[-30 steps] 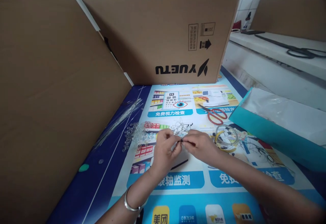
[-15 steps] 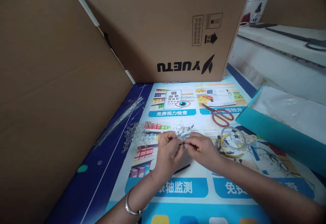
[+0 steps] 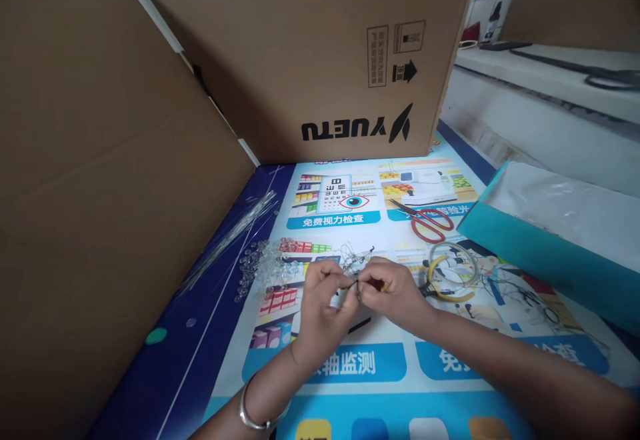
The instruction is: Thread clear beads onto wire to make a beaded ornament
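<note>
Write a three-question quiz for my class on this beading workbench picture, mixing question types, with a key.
1. True or false: the red-handled scissors lie closed on the printed mat.
2. Which wrist wears the silver bangle? A left, B right.
3. Fill in: the pile of clear beads lies on the person's ____ side of the hands.

Key: 1 false, they lie open. 2 A. 3 left; the left hand and right hand pinch a thin wire piece together.

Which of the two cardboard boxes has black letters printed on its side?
The cardboard box at the back, standing behind the poster mat. It shows black "YUETU" lettering upside down, while the cardboard box on the left shows only plain brown board.
</note>
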Demonstrator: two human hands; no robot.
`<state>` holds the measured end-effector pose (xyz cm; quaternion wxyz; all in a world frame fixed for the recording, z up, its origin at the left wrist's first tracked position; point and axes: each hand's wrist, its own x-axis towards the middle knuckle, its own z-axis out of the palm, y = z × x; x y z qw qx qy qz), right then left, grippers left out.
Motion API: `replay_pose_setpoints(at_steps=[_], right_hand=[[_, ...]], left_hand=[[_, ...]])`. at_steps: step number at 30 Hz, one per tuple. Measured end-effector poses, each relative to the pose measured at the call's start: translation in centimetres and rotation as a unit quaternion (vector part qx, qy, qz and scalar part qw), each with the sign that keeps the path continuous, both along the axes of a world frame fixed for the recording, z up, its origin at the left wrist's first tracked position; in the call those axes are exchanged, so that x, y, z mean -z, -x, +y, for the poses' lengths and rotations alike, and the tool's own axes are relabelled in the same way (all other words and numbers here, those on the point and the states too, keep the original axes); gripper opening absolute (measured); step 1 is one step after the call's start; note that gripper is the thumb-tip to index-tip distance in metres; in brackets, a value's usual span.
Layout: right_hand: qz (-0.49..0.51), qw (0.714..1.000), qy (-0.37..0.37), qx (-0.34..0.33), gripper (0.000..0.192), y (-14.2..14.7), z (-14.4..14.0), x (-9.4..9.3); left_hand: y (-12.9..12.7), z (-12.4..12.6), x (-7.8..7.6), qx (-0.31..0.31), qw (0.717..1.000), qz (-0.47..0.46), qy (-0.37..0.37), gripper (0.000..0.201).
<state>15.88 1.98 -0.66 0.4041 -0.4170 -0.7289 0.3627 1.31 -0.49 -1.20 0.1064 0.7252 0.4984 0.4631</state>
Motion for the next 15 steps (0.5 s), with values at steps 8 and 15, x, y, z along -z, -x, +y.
replay_pose_setpoints(at_steps=[8, 15], right_hand=[[-0.014, 1.0, -0.015, 0.019, 0.015, 0.2, 0.0, -0.1], [-0.013, 1.0, 0.001, 0.025, 0.014, 0.2, -0.2, 0.1]], left_hand=[[0.4, 0.3, 0.1, 0.01, 1.0, 0.025, -0.002, 0.01], [0.3, 0.2, -0.8, 0.02, 0.999, 0.012, 0.038, 0.007]])
